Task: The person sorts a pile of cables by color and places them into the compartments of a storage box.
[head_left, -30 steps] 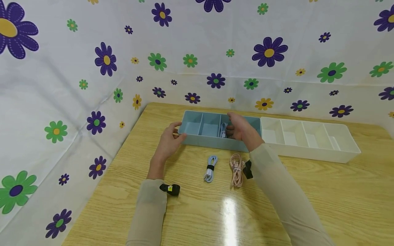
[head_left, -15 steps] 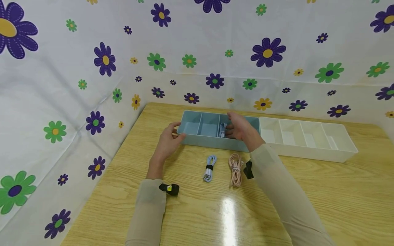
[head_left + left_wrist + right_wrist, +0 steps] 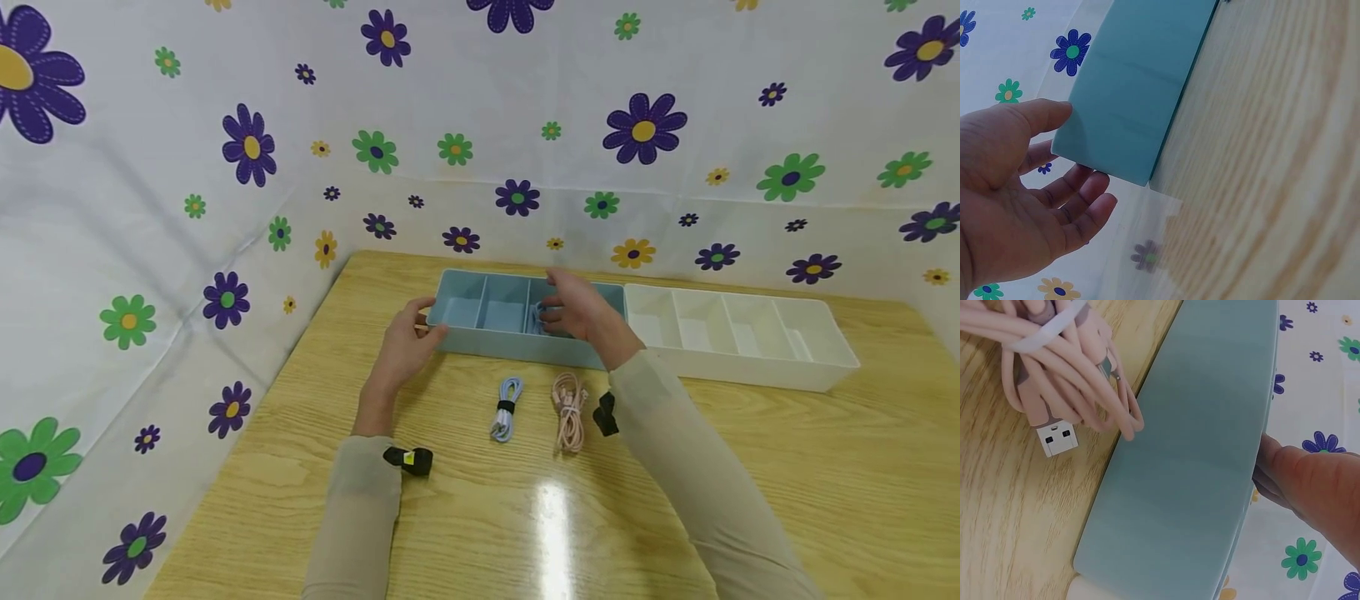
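A blue divided organizer box (image 3: 510,346) stands near the back of the table. My left hand (image 3: 405,350) grips its left end; in the left wrist view the thumb (image 3: 1054,115) lies at the front corner and the other fingers at the end wall. My right hand (image 3: 588,312) reaches over the third compartment from the left with relaxed, slightly spread fingers. A light blue cable (image 3: 536,319) lies in that compartment, partly hidden by those fingers. In front of the box lie a light blue cable (image 3: 506,408) with a black strap and a pink cable (image 3: 570,412) with a pale tie.
A white divided box (image 3: 742,367) adjoins the blue one on the right. Behind the wooden table (image 3: 465,517) hangs a white cloth (image 3: 555,83) with flower prints, which also runs along the left side. The pink cable's USB plug (image 3: 1059,437) shows in the right wrist view.
My right hand has risen a little, and its fingers now cover more of the cable in the compartment. The left hand stays at the box's end. The head view has shifted slightly.
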`<state>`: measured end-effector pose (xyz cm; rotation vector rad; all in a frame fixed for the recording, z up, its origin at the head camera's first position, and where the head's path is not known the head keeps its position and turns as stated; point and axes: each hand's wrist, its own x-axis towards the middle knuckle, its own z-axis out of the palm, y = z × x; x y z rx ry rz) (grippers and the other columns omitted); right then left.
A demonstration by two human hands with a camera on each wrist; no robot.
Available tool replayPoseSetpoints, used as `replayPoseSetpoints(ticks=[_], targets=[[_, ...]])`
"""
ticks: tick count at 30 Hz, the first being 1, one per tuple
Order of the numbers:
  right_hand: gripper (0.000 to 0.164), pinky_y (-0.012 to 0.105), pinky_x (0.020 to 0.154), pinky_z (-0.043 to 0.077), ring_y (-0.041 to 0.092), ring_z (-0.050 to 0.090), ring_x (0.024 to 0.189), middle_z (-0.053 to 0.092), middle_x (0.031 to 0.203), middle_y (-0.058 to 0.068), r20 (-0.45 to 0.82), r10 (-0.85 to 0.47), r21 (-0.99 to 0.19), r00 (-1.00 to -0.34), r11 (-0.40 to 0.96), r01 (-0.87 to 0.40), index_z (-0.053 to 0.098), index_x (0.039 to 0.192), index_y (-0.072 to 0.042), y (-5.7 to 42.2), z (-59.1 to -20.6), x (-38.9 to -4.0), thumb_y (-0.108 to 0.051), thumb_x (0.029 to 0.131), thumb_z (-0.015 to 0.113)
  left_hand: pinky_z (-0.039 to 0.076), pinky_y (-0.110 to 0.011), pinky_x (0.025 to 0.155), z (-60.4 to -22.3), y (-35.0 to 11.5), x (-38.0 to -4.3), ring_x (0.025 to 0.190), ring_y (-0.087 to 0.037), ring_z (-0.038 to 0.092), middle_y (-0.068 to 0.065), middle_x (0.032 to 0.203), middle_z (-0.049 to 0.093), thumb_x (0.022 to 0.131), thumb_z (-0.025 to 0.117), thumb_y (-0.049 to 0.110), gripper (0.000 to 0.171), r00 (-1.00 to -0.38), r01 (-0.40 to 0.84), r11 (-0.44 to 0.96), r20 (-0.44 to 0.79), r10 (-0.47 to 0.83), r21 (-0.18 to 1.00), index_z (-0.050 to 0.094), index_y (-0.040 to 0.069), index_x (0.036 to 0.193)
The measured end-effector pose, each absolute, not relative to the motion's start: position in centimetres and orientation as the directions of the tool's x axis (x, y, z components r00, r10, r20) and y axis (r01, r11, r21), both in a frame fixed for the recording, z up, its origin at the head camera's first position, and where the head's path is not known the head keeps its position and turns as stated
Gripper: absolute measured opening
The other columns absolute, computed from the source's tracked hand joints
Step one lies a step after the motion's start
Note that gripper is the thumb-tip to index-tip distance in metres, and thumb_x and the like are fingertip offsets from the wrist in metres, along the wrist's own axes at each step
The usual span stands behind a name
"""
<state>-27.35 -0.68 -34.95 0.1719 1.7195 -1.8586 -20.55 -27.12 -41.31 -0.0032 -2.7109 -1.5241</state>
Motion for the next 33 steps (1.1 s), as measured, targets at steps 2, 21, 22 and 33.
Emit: replayPoseSetpoints(ticks=[2,21,22,33], targets=[[0.064,0.052,0.117,0.025,0.044,0.022,0.146,0.012,0.162,0.026,-0.470,-0.339,-0.868,-0.815,0.012,0.496,0.005,0.160,-0.010,-0.6,-34.9,-27.2,-0.039,0.109,0.030,0.049,-0.039,0.081,-41.3,-27.1,-20.6,0.098,-0.030,0.056,-0.019,0.120,0.053,0.101,0.059,0.022,0.055,-0.999,0.015,0.519,0.029,-0.019,0.855,0.039,0.008,0.150],[0.062,0.049,0.114,0.032,0.041,0.032,0.143,0.022,0.160,0.024,-0.431,-0.349,-0.886,-0.832,-0.011,0.464,0.010,0.160,-0.010,0.7,-34.5,-26.1,-0.040,0.109,0.029,0.050,-0.043,0.084,-41.6,-27.3,-20.7,0.103,-0.033,0.056,-0.020,0.123,0.051,0.101,0.058,0.024,0.056,-1.000,0.013,0.513,0.019,-0.006,0.858,0.037,0.009,0.151],[0.062,0.049,0.114,0.033,0.040,0.032,0.143,0.022,0.160,0.023,-0.432,-0.349,-0.885,-0.831,-0.014,0.466,0.011,0.160,-0.010,0.8,-34.5,-26.0,-0.040,0.109,0.029,0.050,-0.043,0.084,-41.6,-27.2,-20.7,0.103,-0.033,0.056,-0.020,0.123,0.051,0.101,0.058,0.024,0.056,-1.000,0.014,0.513,0.020,-0.006,0.858,0.037,0.009,0.151],[0.061,0.049,0.113,0.034,0.040,0.033,0.143,0.022,0.160,0.023,-0.391,-0.390,-0.885,-0.834,-0.090,0.457,0.012,0.160,-0.009,1.7,-34.2,-24.9,-0.039,0.109,0.027,0.049,-0.042,0.084,-41.6,-27.2,-20.8,0.102,-0.032,0.056,-0.020,0.124,0.050,0.101,0.058,0.022,0.056,-1.000,0.017,0.515,0.022,-0.003,0.857,0.037,0.008,0.151]])
